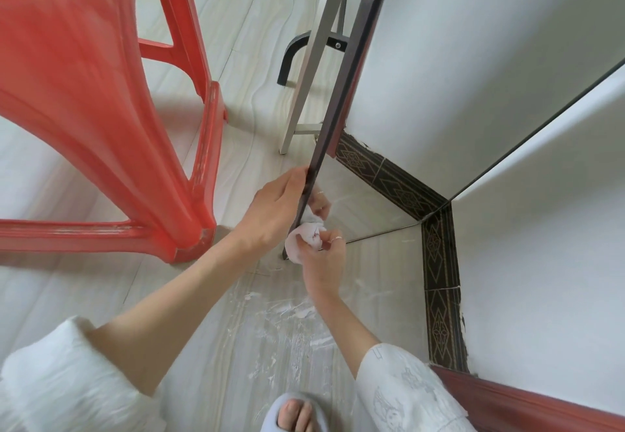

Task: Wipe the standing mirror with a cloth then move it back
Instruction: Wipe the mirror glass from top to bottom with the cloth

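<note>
The standing mirror (439, 100) leans on its metal stand, its dark left frame edge (341, 86) running down to the floor. My left hand (274, 208) grips that frame edge low down, fingers curled round to the glass side. My right hand (324, 255) holds a crumpled white cloth (304, 238) against the mirror's bottom left corner. The glass reflects the white wall, the patterned skirting and my fingers.
A red plastic stool (101, 110) stands close on the left. The mirror's silver stand leg (304, 93) and black foot (291, 56) are behind the frame. A white wall with dark patterned skirting (443, 296) is on the right. My slippered foot (294, 411) is at the bottom.
</note>
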Tool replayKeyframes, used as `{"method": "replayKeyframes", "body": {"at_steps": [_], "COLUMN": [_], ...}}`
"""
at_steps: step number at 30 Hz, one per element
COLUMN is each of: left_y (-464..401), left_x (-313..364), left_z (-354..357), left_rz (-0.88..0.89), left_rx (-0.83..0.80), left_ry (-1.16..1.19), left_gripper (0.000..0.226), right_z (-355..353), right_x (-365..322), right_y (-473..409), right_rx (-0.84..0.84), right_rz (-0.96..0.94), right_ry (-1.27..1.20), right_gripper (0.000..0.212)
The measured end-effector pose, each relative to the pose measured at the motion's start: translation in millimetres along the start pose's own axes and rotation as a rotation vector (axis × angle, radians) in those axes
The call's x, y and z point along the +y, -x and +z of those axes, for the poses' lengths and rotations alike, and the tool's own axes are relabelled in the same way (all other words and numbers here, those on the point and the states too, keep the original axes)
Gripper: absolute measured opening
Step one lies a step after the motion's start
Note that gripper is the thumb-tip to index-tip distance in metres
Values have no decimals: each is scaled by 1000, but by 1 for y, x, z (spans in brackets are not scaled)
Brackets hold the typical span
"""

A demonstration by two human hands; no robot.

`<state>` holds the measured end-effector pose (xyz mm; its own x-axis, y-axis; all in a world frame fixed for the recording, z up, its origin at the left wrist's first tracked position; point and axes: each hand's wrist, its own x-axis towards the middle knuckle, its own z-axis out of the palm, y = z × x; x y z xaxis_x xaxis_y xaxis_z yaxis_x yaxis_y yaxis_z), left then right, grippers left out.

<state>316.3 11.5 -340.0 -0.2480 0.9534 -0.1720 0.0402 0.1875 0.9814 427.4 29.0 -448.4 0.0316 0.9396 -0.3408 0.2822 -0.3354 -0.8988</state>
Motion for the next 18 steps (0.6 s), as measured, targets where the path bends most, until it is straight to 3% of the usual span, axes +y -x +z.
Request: {"method": "replayKeyframes", "body": {"at_steps": [12,18], "left_y": [-8,-9], "left_x": [-29,-28], "left_z": [6,6], "left_rz": [-178,-163], "left_rx": [19,27], "left_ry": [2,0], "left_gripper": [37,42], "right_z": [27,17], "right_x": [63,64], "right_y": [-34,-49], "right_rx": [67,81], "right_rz": [434,582], "right_ry": [137,-8], "right_gripper": [28,26]}}
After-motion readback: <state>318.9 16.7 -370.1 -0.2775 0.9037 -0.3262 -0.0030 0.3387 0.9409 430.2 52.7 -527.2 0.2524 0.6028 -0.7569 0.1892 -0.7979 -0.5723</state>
